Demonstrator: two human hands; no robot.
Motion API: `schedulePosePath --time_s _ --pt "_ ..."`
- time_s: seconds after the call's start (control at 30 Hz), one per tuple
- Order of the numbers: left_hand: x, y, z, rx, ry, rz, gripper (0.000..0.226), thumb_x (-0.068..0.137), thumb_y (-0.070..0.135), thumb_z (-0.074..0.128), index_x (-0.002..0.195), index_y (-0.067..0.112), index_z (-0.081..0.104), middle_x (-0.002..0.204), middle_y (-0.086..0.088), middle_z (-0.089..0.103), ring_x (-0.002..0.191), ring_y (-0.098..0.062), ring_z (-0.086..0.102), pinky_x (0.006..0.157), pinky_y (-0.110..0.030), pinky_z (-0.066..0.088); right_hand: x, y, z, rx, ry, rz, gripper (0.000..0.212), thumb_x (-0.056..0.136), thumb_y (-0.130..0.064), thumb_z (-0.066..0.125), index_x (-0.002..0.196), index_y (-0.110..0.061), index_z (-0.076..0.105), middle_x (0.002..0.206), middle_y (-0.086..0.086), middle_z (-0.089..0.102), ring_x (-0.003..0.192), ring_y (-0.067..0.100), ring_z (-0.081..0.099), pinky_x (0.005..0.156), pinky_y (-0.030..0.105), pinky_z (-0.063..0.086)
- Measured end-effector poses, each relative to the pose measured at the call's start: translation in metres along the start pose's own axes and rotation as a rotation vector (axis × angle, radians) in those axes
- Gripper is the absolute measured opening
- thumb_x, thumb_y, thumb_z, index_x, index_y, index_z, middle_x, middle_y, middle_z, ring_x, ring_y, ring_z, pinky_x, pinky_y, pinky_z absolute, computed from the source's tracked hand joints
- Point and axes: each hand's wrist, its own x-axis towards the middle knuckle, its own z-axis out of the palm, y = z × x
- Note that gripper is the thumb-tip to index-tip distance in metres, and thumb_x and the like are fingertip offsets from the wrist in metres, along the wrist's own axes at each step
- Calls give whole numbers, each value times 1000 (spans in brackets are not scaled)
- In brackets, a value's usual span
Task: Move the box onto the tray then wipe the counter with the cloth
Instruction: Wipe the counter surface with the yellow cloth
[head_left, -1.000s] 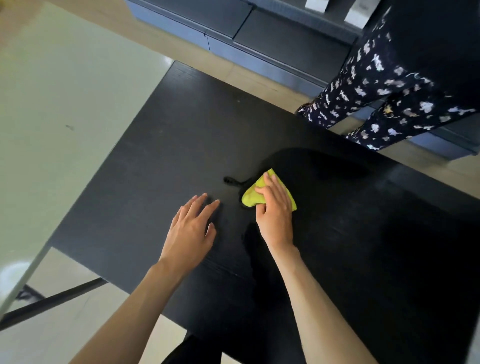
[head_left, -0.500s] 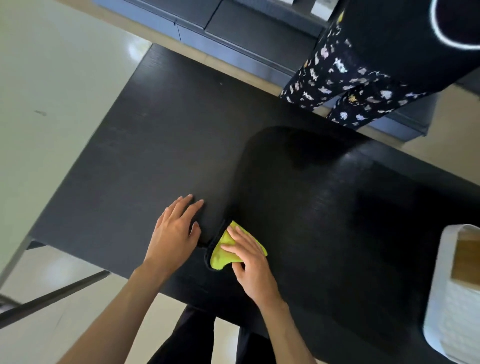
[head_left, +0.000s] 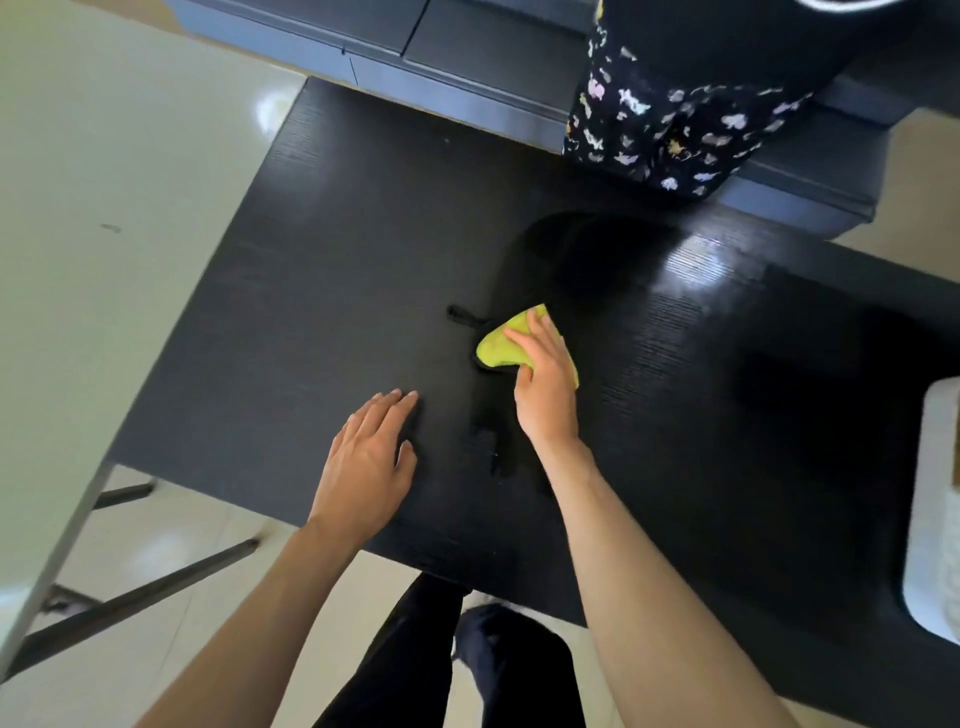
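A yellow-green cloth (head_left: 501, 347) with a black edge and loop lies on the black counter (head_left: 322, 270), near its middle. My right hand (head_left: 545, 384) presses flat on the cloth, fingers pointing away from me. My left hand (head_left: 366, 460) rests palm down on the counter to the left, fingers together, holding nothing. A white tray (head_left: 930, 519) shows at the right edge, cut off by the frame. The box is not visible now.
Another person in dark patterned trousers (head_left: 670, 124) stands at the counter's far side. Blue-grey low cabinets (head_left: 415, 47) run behind. A pale table (head_left: 78, 260) stands to the left. My legs and shoe (head_left: 498, 654) show below the near edge.
My right hand has pushed the cloth away from me, from the near edge back toward the counter's middle. My left hand stays flat on the counter.
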Motion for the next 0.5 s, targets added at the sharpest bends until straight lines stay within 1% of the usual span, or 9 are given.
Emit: schedulePosePath --time_s 0.07,0.17,0.2,0.37,0.43,0.5 --pt "-6 2 3 -10 6 5 56 98 19 54 152 22 40 156 -2 45 147 -25 37 118 -48 36 -29 -5 8 -11 -17 -58 63 82 19 54 132 -16 68 161 3 46 155 19 31 129 25 9" --pt "-16 7 6 -10 5 3 55 98 18 55 151 21 42 156 -2 45 146 -24 37 118 -46 36 -74 -6 13 -19 -48 -133 60 82 16 58 129 -17 70 160 2 47 155 18 32 128 38 24" --pt "-19 9 6 -10 7 2 54 98 18 55 151 20 43 155 -2 46 146 -25 38 117 -46 37 -89 -4 12 -16 -67 -147 59 81 15 59 128 -18 70 159 1 48 154 17 33 127 40 27" --pt "-39 9 7 -2 -11 46 55 97 15 56 151 20 42 154 -2 46 145 -24 39 117 -46 38 -143 15 -7 -39 -124 -200 54 80 11 66 124 -19 72 158 -2 50 152 15 37 125 41 31" --pt "-48 8 5 3 -19 69 55 98 16 55 151 20 42 155 -2 46 145 -25 39 117 -47 38 -156 26 -20 -43 -106 -180 53 80 11 66 123 -18 72 157 -2 51 151 15 39 124 42 33" --pt "-57 7 2 6 -17 84 54 98 17 55 151 19 42 155 -3 46 145 -26 38 117 -48 37 -167 39 -34 -53 -61 -118 55 80 13 65 124 -19 73 157 -1 50 151 16 39 124 43 34"
